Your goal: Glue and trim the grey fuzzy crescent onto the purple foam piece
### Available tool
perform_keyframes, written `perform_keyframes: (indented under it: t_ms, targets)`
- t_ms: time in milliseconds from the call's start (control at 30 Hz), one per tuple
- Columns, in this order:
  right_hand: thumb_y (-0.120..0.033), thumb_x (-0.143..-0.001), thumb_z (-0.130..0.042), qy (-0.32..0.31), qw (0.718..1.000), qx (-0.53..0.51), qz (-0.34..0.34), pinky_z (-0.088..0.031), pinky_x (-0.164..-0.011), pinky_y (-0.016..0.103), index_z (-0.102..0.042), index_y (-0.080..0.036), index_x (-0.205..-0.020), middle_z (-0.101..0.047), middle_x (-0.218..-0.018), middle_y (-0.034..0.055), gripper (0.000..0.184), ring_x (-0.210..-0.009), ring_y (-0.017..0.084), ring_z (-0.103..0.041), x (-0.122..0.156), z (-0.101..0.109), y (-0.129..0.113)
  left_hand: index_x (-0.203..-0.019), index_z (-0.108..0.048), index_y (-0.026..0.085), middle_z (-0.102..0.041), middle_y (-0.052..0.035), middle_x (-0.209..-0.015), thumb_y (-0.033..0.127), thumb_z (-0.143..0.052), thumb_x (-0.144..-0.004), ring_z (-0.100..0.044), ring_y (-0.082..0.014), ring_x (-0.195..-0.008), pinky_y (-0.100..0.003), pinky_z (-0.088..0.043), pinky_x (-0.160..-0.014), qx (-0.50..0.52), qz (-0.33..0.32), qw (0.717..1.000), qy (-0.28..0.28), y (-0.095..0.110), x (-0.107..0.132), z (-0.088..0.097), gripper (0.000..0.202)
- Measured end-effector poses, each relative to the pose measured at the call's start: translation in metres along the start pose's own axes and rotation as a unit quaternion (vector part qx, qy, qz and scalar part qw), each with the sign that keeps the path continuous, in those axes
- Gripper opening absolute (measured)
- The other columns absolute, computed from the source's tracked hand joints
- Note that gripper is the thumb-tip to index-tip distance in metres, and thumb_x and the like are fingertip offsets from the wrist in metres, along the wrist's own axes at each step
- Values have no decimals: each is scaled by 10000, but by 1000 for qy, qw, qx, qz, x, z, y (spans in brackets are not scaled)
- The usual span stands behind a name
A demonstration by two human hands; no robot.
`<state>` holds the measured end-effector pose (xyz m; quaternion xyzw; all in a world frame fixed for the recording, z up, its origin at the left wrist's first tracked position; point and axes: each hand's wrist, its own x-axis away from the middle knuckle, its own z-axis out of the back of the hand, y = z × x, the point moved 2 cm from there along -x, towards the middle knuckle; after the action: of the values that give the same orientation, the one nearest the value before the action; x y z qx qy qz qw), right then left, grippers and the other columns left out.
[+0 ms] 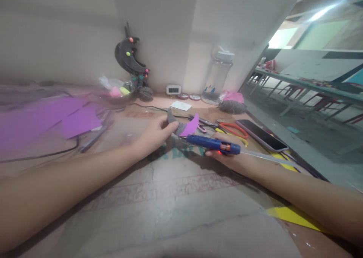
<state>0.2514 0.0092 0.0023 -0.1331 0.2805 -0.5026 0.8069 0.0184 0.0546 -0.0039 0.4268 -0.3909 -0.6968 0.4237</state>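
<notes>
Between the thumb and fingers of my left hand (161, 131) is a purple paper crescent (190, 126), its left part wrapped in grey yarn (180, 128). My right hand (222, 149) is closed around a blue glue gun (211, 142), which points left. A clear glue stick (265, 157) sticks out of its back end, and a small red light glows under its body. The nozzle is close to the lower edge of the crescent; whether they touch I cannot tell. The fingers of my right hand are partly hidden behind the gun.
Purple paper sheets (79, 118) and a pen (95, 137) lie to the left. Orange-handled scissors (234, 129), a phone (261, 134) and yellow paper (297, 217) are on the right. Behind stand a bottle (217, 76), a small clock (173, 89), grey yarn (233, 107) and a dark crescent ornament (127, 56).
</notes>
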Motion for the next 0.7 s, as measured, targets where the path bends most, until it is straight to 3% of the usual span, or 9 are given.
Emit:
perform_keyframes:
  t_ms: [200,433,700]
  targets:
    - [-536,-791,-609,-6,999,8,43,-360,-546,248,-594,-208,-723,-596,-656,0,335,-593,139,-526,-1,1,1,-854,-609,169,-648,-13,-798,373,-539,-867,-548,-144,-661,-239,-388,-563,-6,2,1000,1,-1,-1,0,217]
    - [-538,-792,-602,-5,999,14,32,-362,-546,251,-586,-212,-715,-585,-650,-2,335,-583,137,-515,-1,1,1,-844,-593,175,-591,9,-709,426,-540,-853,-530,-147,-610,-248,-396,-555,-19,13,1000,2,-3,-1,0,257]
    - [-565,-771,-619,2,1000,14,3,-376,-554,255,-614,-217,-727,-617,-684,8,351,-618,149,-552,-1,-1,2,-886,-637,175,-636,-6,-746,382,-549,-855,-564,-153,-650,-248,-413,-566,-11,9,1000,5,-1,0,0,226]
